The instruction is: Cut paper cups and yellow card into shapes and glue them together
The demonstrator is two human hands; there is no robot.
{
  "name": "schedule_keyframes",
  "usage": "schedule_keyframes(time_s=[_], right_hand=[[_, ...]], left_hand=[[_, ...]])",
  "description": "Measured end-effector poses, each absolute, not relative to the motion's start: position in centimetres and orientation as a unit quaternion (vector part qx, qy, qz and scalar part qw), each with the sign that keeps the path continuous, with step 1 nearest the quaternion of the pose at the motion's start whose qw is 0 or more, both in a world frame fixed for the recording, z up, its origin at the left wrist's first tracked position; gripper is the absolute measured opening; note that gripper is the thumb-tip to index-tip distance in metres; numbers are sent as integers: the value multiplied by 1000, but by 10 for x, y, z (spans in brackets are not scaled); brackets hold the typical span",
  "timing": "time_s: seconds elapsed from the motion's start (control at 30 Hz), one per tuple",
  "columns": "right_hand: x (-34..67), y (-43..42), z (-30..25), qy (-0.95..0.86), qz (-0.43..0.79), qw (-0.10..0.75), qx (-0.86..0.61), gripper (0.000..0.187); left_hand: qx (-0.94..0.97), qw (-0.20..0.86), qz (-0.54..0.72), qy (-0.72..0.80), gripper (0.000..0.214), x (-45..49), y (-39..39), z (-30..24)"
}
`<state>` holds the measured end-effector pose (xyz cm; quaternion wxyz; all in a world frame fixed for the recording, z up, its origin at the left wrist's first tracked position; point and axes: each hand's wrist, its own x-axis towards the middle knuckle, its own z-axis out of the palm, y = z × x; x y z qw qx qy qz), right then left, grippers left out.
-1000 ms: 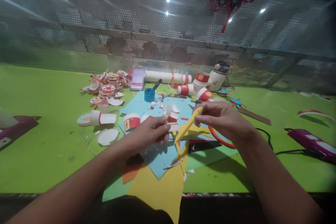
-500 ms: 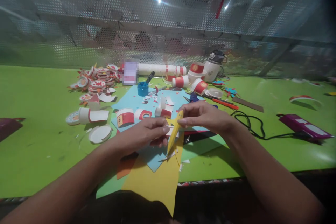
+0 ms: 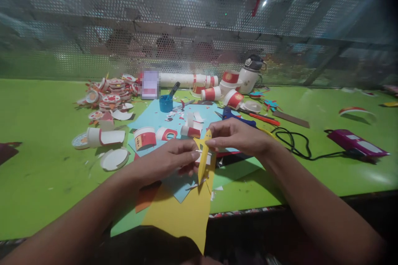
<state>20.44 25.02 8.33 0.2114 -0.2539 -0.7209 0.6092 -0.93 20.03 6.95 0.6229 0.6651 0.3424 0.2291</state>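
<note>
1. Strip (image 3: 203, 162) of yellow paper lies between the left hand (image 3: 177, 155) and the right hand (image 3: 236, 134), just beside the left fingertips; its pointed end slants down above a yellow sheet (image 3: 180, 219).
2. Both forearms (image 3: 93, 205) reach in from the lower corners; the hands come near each other, fingers turned inward.
3. Right thumb and forefinger pinch the strip's upper end; left fingers close on a small white piece (image 3: 207, 158); whether it touches the strip, I cannot tell.
</note>
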Motion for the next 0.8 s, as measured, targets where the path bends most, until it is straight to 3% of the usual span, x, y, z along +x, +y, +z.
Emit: schedule_keyframes(time_s=[0.6,0.8], right_hand=[[198,247,76,-650,673,245,-254,8],[198,247,75,-643,682,246,-249,9]], left_hand=[[565,704,264,338,12,-5,200,62],[562,710,271,326,19,-5,200,63]])
